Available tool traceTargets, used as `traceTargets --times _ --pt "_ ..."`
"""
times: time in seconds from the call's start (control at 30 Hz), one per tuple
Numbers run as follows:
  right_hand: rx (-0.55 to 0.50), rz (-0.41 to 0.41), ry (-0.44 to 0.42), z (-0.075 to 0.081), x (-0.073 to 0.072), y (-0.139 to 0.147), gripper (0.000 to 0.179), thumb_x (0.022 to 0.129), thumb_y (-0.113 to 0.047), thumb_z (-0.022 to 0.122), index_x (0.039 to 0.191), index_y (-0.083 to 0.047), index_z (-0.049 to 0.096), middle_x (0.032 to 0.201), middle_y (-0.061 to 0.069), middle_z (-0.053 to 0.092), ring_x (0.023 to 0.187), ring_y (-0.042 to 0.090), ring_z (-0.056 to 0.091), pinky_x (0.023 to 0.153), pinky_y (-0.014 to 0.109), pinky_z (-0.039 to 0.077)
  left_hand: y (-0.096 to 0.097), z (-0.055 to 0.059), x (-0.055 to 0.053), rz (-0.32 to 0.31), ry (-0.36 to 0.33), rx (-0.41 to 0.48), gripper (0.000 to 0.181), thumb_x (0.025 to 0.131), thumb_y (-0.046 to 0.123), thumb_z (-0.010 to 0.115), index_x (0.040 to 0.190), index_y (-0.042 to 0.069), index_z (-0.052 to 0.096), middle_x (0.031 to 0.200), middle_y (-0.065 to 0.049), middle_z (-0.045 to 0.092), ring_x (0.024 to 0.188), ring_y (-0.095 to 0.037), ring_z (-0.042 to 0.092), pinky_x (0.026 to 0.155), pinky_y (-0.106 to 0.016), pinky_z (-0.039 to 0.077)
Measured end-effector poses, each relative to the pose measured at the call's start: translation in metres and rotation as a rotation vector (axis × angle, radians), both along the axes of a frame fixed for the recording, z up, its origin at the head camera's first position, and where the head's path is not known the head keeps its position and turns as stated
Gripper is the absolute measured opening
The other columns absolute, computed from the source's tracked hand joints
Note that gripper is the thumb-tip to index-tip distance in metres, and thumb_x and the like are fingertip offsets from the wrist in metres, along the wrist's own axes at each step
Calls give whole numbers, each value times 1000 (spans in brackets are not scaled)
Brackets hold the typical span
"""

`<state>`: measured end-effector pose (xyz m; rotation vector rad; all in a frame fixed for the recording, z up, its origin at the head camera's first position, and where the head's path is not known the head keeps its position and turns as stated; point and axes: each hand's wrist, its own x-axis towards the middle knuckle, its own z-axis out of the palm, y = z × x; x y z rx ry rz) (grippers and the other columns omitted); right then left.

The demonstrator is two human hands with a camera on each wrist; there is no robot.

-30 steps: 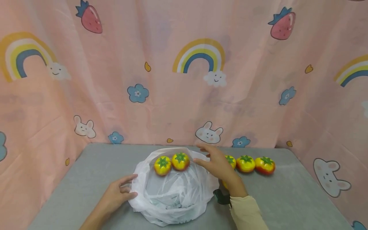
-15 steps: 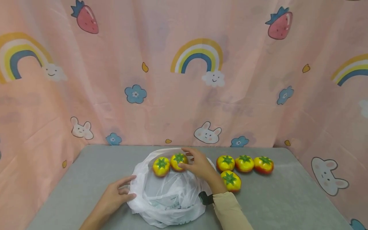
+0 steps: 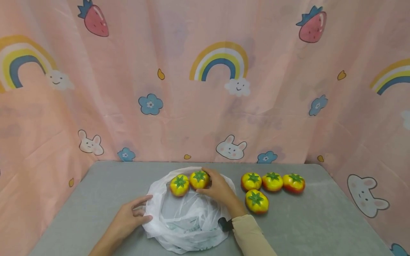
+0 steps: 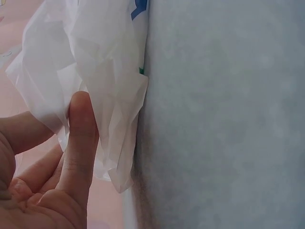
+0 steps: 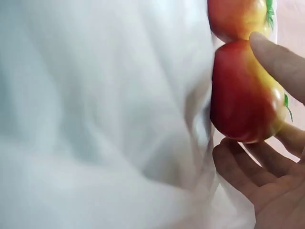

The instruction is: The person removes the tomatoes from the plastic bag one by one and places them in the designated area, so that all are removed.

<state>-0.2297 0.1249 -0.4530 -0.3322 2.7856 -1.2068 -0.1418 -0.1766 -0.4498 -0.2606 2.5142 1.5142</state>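
Note:
A white plastic bag [image 3: 157, 224] lies on the table with its mouth spread open. Two yellow-and-red toy tomatoes with green star-shaped tops are at the far side inside it: a left tomato [image 3: 179, 185] and a right tomato [image 3: 198, 180]. My right hand [image 3: 219, 188] reaches over the bag's right rim and holds the right tomato, thumb on one side and fingers on the other, as the right wrist view shows. My left hand [image 3: 128, 215] holds the bag's left side, the thumb [image 4: 81, 138] in front of the folds and the other fingers partly hidden behind them.
Right of the bag, three more toy tomatoes stand in a row, with the middle one [image 3: 272, 182] between its neighbours. A single tomato [image 3: 257, 201] sits in front of the row, near my right forearm. A pink patterned curtain [image 3: 179, 124] hangs behind the grey table [image 3: 320, 220].
My right hand has moved left from near the bag's right rim and taken hold of the right tomato inside. The left hand has stayed at the bag's left side.

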Motion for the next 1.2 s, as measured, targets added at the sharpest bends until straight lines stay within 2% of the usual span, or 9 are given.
traceTargets --times 0.27,0.47,0.63,0.83,1.2 --pt "-22 -6 -8 -2 1 -1 78 84 -28 80 150 -13 41 151 14 46 137 34 48 113 52 40 0 1 1 -9 5 7 66 79 4 80 140 12 57 136 -21 56 68 -16 58 67 -26 47" --pt "-22 -21 -17 -1 2 -1 76 84 -27 80 149 -15 43 150 12 48 133 32 51 110 50 44 0 5 1 -5 -5 -7 66 79 5 79 140 12 56 137 -22 55 73 -15 59 70 -26 48" --pt "-15 -27 -11 0 5 -1 77 83 -28 81 149 -16 43 151 12 48 134 32 51 111 51 43 1 5 1 -3 -16 -23 66 80 6 79 141 12 55 138 -22 54 73 -15 59 69 -27 48" --pt "-14 -36 -2 6 17 1 77 82 -30 81 149 -17 44 151 11 49 133 31 52 111 50 43 1 5 3 -4 -3 -6 66 79 4 79 140 11 56 137 -22 54 72 -15 59 69 -26 48" --pt "-31 -24 45 18 49 12 76 81 -28 83 147 -17 47 148 10 51 124 29 58 101 46 52 2 3 3 -3 -2 -4 67 79 4 80 141 10 56 137 -22 54 75 -15 60 70 -26 49"
